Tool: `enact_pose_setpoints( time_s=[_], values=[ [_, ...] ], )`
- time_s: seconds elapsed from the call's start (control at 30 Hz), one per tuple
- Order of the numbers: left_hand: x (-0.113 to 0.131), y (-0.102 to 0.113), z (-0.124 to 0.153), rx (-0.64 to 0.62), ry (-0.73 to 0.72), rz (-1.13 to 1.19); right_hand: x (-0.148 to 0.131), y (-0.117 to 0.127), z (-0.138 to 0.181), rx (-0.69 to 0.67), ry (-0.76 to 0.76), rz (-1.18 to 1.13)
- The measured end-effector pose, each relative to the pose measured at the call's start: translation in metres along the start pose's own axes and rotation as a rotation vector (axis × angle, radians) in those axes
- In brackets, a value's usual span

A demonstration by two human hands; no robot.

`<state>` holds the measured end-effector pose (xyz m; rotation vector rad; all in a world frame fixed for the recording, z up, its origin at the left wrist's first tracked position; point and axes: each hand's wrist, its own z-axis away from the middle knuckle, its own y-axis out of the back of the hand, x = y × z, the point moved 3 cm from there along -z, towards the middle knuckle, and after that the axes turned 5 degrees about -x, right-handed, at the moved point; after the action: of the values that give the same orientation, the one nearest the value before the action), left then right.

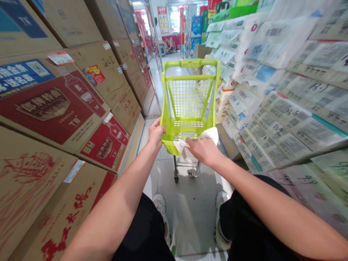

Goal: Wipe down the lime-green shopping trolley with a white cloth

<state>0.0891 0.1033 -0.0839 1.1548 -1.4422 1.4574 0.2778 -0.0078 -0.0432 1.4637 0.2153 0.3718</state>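
Note:
A small lime-green shopping cart (168, 148) with a lattice basket stands on the floor right in front of me, its handle frame at the far end. My left hand (156, 133) grips the basket's left rim near the front corner. A white cloth (210, 134) is bunched under and around my right hand (202, 149), which presses it against the front rim of the basket. Part of the cloth hangs over the front edge. Inside the basket I see only the bare lattice. Two dark caster wheels show below it.
Stacked cardboard liquor boxes (40, 101) rise close on my left. Packs of tissue paper (299, 119) with handwritten prices are piled on my right. The narrow tiled aisle (187, 203) runs ahead between them. My shoes stand on either side behind the cart.

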Motion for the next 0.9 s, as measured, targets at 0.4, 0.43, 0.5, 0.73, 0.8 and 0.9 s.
enact_pose_setpoints(
  time_s=[0.4, 0.43, 0.5, 0.73, 0.8, 0.9],
  values=[
    [-0.009, -0.027, 0.037, 0.09, 0.063, -0.097, -0.041, 0.001, -0.007, 0.092, 0.122, -0.026],
    [-0.008, -0.022, 0.032, 0.062, 0.076, -0.087, -0.04, 0.001, -0.007, 0.095, 0.123, -0.018],
    [-0.005, -0.009, 0.021, 0.022, 0.09, -0.075, -0.035, 0.002, -0.007, 0.095, 0.124, -0.005],
    [-0.006, 0.007, 0.006, 0.087, 0.052, -0.072, -0.027, 0.004, -0.007, 0.08, 0.038, -0.041],
    [-0.008, -0.002, 0.015, 0.142, 0.057, -0.082, -0.037, 0.003, -0.008, 0.116, 0.062, -0.035],
    [-0.01, -0.018, 0.03, 0.168, 0.06, -0.091, -0.049, 0.002, -0.011, 0.179, 0.089, -0.041]
  ],
)
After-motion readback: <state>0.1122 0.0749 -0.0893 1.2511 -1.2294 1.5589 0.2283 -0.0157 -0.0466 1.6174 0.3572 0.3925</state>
